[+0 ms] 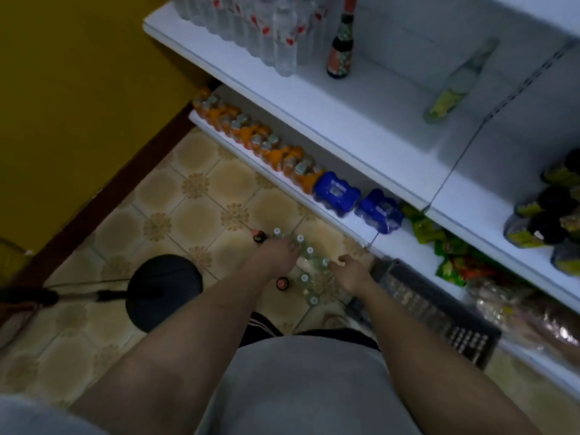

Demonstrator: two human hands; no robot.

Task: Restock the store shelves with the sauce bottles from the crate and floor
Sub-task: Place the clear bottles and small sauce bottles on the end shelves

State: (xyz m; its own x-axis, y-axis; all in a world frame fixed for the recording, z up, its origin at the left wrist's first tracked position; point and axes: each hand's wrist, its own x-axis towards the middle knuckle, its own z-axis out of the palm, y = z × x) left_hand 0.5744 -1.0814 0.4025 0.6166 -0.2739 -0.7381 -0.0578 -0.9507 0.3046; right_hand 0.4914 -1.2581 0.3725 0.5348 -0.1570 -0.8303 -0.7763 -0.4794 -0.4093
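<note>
Both hands reach down to the clear bottles [309,251] on the floor [194,215], ready for shelving. The left hand [276,255] curls its fingers over a cap; the right hand [348,271] hovers with fingers loosely spread.

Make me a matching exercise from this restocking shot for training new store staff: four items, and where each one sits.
1. dark sauce bottle
2. blue packs
3. black crate
4. round black stool

A. floor, beside the left arm
B. upright on the upper shelf
C. lowest shelf, right of the orange bottles
D. floor, right of the right hand

Pairs: 1-B, 2-C, 3-D, 4-A
</note>
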